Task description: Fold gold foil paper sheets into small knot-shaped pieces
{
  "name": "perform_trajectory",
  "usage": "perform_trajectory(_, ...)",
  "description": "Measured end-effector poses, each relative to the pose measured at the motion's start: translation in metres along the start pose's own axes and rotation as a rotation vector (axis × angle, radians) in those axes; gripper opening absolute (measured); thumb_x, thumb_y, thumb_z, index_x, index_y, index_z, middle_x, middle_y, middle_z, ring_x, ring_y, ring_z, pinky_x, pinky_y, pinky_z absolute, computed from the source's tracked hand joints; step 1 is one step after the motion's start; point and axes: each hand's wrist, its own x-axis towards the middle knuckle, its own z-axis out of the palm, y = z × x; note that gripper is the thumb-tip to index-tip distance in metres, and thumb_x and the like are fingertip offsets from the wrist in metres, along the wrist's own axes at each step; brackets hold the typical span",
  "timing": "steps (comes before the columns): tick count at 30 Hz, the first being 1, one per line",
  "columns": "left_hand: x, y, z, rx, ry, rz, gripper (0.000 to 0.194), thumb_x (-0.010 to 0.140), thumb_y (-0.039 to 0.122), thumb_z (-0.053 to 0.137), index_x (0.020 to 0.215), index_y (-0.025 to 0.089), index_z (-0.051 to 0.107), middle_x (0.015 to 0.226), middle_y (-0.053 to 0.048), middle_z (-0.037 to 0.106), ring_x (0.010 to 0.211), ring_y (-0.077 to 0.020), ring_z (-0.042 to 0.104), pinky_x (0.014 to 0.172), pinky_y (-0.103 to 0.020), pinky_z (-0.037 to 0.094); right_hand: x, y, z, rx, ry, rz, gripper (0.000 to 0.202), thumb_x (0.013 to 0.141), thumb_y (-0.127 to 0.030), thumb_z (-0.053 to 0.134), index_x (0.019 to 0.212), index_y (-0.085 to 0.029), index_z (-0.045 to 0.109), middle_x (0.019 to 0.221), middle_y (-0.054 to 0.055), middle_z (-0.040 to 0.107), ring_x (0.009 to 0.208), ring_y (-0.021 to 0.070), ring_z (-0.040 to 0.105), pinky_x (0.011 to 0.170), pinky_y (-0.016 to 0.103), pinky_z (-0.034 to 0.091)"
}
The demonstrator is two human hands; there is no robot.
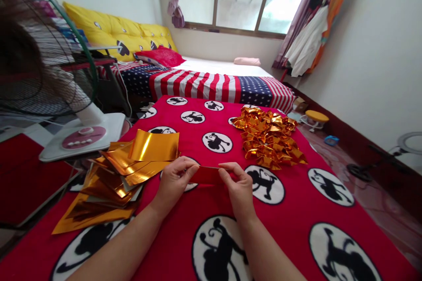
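Between my hands, just above the red cloth, is a folded sheet of foil paper that looks dark red as it mirrors the cloth. My left hand pinches its left end between thumb and fingers. Its right end is pinched the same way by my right hand. To the left lies a loose pile of flat gold foil sheets, some showing a pale underside. Folded gold foil pieces are heaped at the right, beyond my right hand.
The red cloth has black monkey figures in white circles. A fan stands at the left beside the foil pile. Behind the table is a bed with a flag-pattern cover. A yellow stool and a ring-shaped stand are on the right.
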Motion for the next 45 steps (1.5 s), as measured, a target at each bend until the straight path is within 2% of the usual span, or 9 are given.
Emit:
perform_trajectory(7,-0.002,0.002,0.003,-0.029,-0.011,-0.167,0.027,0.081,0.041,0.063,0.072,0.017,0.07,0.063,-0.001,0.061,0.06,-0.0139,0.055,0.055,-0.021,0.042,-0.001,0.003,0.003,0.12,0.017,0.114,0.022,0.077,-0.039,0.072,0.075,-0.017,0.071,0.068,0.0,0.064,0.062,0.0127,0.055,0.058,0.023,0.043)
perform_trajectory(13,-0.003,0.001,0.003,-0.199,-0.324,-0.289,0.029,0.077,0.044,0.069,0.077,0.015,0.07,0.067,-0.002,0.064,0.059,-0.0143,0.056,0.055,-0.023,0.044,0.001,0.005,0.001,0.254,0.058,0.185,0.025,0.075,-0.041,0.074,0.079,-0.017,0.069,0.074,0.001,0.065,0.067,0.0144,0.059,0.062,0.025,0.047)
perform_trajectory(15,-0.003,-0.001,0.004,-0.177,-0.257,-0.309,0.033,0.077,0.047,0.068,0.066,0.015,0.065,0.054,0.002,0.056,0.048,-0.0105,0.047,0.047,-0.02,0.037,0.001,0.006,0.002,0.32,0.074,0.168,0.027,0.076,-0.041,0.073,0.089,-0.018,0.067,0.076,0.0,0.064,0.065,0.0124,0.057,0.059,0.023,0.046)
perform_trajectory(18,-0.003,-0.001,0.006,-0.199,-0.042,-0.329,0.04,0.076,0.05,0.067,0.057,0.016,0.055,0.045,0.005,0.045,0.042,-0.0078,0.037,0.041,-0.02,0.028,-0.001,0.005,0.005,0.393,0.071,0.161,0.036,0.077,-0.044,0.072,0.101,-0.021,0.062,0.07,-0.004,0.059,0.052,0.0075,0.048,0.046,0.018,0.037)
perform_trajectory(22,-0.004,0.004,0.011,-0.17,0.112,-0.299,0.04,0.077,0.048,0.066,0.057,0.017,0.052,0.046,0.005,0.044,0.043,-0.0078,0.039,0.042,-0.02,0.028,-0.007,-0.004,0.015,0.309,-0.101,0.177,0.031,0.073,-0.045,0.075,0.08,-0.018,0.062,0.06,-0.004,0.056,0.046,0.0069,0.042,0.043,0.019,0.032)
perform_trajectory(29,-0.007,0.003,0.016,-0.174,0.015,-0.245,0.03,0.078,0.045,0.067,0.074,0.015,0.064,0.054,0.003,0.052,0.048,-0.0091,0.043,0.045,-0.02,0.034,-0.014,-0.011,0.021,0.217,-0.084,0.211,0.032,0.073,-0.04,0.075,0.06,-0.017,0.056,0.047,-0.006,0.045,0.043,0.0066,0.034,0.042,0.022,0.025)
perform_trajectory(35,-0.003,0.003,0.005,-0.052,0.094,-0.222,0.034,0.078,0.044,0.067,0.063,0.015,0.06,0.049,0.005,0.045,0.046,-0.0075,0.039,0.044,-0.019,0.029,-0.006,-0.002,0.009,0.199,-0.053,0.2,0.036,0.079,-0.042,0.07,0.059,-0.018,0.052,0.048,-0.006,0.047,0.044,0.0064,0.035,0.043,0.021,0.023)
perform_trajectory(40,-0.003,0.006,0.008,-0.259,0.027,-0.262,0.036,0.067,0.042,0.078,0.087,0.014,0.065,0.071,-0.001,0.067,0.054,-0.0112,0.054,0.046,-0.019,0.039,-0.008,-0.002,0.012,0.201,-0.041,0.185,0.035,0.081,-0.042,0.068,0.061,-0.018,0.052,0.051,-0.006,0.046,0.046,0.0065,0.035,0.046,0.021,0.025)
perform_trajectory(45,-0.003,0.006,0.014,-0.397,-0.006,-0.369,0.046,0.056,0.032,0.086,0.092,0.014,0.062,0.073,-0.001,0.07,0.056,-0.0126,0.06,0.054,-0.021,0.048,-0.011,-0.002,0.014,0.225,-0.036,0.188,0.032,0.081,-0.04,0.068,0.063,-0.018,0.053,0.052,-0.006,0.046,0.047,0.0065,0.035,0.046,0.021,0.025)
